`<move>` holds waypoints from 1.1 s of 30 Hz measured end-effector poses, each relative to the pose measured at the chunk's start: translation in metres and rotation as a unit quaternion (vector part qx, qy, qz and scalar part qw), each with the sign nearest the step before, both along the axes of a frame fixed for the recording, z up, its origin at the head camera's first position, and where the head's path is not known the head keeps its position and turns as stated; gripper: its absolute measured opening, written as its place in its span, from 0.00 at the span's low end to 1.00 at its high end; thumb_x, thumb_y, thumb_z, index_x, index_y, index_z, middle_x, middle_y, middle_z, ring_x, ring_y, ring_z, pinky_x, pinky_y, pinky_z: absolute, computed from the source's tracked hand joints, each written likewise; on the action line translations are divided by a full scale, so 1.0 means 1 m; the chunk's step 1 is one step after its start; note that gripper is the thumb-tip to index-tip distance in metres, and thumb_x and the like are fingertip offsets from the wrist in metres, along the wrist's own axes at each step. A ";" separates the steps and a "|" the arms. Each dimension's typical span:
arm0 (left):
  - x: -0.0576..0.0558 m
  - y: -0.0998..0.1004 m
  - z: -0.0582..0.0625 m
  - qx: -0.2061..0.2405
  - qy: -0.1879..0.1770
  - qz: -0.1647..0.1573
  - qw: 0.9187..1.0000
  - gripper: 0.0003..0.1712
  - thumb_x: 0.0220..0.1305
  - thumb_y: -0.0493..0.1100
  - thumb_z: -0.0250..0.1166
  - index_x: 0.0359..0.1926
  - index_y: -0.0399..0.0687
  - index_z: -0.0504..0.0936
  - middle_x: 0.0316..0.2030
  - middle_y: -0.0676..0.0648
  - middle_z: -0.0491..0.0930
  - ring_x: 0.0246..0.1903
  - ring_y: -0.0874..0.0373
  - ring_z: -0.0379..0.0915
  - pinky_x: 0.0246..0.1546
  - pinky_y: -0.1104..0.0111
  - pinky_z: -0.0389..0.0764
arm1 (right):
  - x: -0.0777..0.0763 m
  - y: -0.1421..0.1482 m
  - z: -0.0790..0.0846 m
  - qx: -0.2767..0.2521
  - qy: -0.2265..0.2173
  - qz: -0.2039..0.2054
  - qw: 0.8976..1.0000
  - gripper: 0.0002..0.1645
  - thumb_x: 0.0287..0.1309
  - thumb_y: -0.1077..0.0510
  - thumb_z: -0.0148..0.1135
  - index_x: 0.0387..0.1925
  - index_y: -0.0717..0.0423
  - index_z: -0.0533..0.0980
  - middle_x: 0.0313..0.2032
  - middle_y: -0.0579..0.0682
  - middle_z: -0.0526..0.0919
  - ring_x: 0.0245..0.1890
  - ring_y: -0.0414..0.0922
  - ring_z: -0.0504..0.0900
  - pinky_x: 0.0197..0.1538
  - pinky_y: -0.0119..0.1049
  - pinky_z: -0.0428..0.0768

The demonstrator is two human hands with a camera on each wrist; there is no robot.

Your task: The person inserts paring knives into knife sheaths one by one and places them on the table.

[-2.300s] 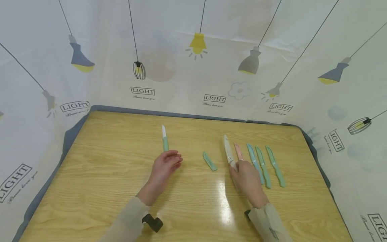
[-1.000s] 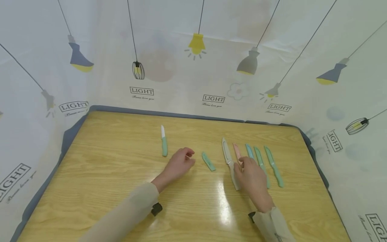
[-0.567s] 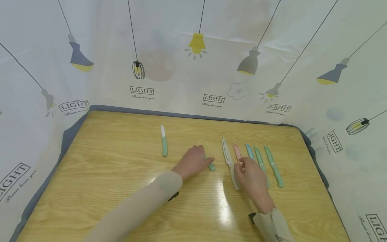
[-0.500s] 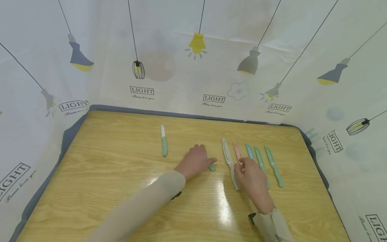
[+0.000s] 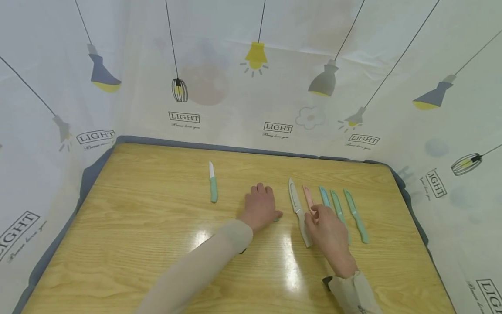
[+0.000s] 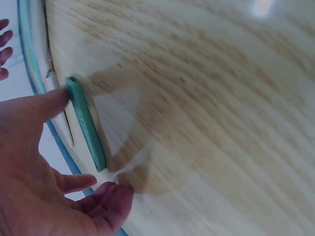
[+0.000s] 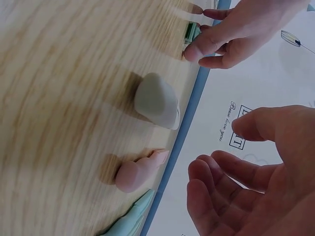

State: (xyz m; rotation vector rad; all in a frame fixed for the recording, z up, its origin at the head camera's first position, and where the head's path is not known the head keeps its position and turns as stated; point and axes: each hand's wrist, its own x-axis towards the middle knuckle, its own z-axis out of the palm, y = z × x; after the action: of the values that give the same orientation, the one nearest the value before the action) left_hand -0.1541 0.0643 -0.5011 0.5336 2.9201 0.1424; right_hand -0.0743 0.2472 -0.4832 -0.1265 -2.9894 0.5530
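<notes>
A green knife sheath (image 6: pixel 87 123) lies on the wooden table, mostly covered by my left hand (image 5: pixel 260 207) in the head view. In the left wrist view the thumb tip is right at the sheath's near end, and the other fingers reach past its far end without curling round it. My right hand (image 5: pixel 327 229) hangs loosely curled above the row of knives, holding nothing. Under its thumb side lie a white knife (image 5: pixel 295 196) with a clear sheath and a pink knife (image 5: pixel 308 196). A blue knife (image 5: pixel 324 195) is mostly hidden beneath that hand.
Two green sheathed knives lie at right, the outer green knife (image 5: pixel 357 218) slanting beside the other green knife (image 5: pixel 336 201). A green-handled knife (image 5: pixel 213 187) with a bare white blade lies left of my hands. Patterned curtains surround the table (image 5: pixel 137 209).
My left hand has moved right from beside the bare-bladed knife to over the green sheath. My right hand let go of the white knife and has stayed above the row since.
</notes>
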 end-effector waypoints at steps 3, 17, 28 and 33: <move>0.001 -0.002 0.000 0.022 -0.006 -0.006 1.000 0.42 0.57 0.64 0.64 0.58 0.35 0.70 0.44 0.40 0.68 0.41 0.51 0.65 0.33 0.66 0.78 | 0.000 0.000 0.000 -0.002 -0.001 0.002 1.000 0.24 0.64 0.47 0.53 0.50 0.62 0.77 0.38 0.55 0.82 0.29 0.46 0.78 0.24 0.38 0.79; 0.001 -0.016 0.008 0.009 -0.008 -0.048 0.999 0.12 0.67 0.32 0.54 0.50 0.33 0.75 0.37 0.41 0.73 0.37 0.53 0.69 0.34 0.68 0.79 | 0.000 -0.002 0.002 -0.003 -0.007 0.006 1.000 0.24 0.64 0.48 0.53 0.50 0.62 0.77 0.36 0.53 0.82 0.28 0.45 0.78 0.24 0.37 0.78; -0.002 -0.045 0.006 0.129 -0.048 -0.037 0.990 0.11 0.64 0.35 0.58 0.44 0.35 0.81 0.34 0.44 0.74 0.36 0.54 0.70 0.39 0.65 0.78 | 0.000 -0.008 -0.001 -0.016 -0.031 0.018 0.999 0.25 0.63 0.48 0.53 0.51 0.63 0.76 0.33 0.50 0.81 0.16 0.39 0.69 0.14 0.32 0.69; -0.001 -0.067 0.016 0.245 -0.097 -0.001 0.965 0.21 0.61 0.36 0.60 0.56 0.39 0.80 0.45 0.45 0.78 0.44 0.56 0.71 0.46 0.64 0.78 | 0.000 -0.012 0.001 -0.016 -0.020 0.024 0.999 0.25 0.63 0.47 0.54 0.51 0.63 0.76 0.35 0.52 0.80 0.16 0.40 0.69 0.12 0.32 0.69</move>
State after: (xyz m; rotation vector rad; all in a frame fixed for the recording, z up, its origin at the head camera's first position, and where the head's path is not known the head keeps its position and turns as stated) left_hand -0.1547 -0.0031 -0.4846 0.5501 2.6813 0.8786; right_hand -0.0747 0.2350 -0.4821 -0.0684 -3.0306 0.6103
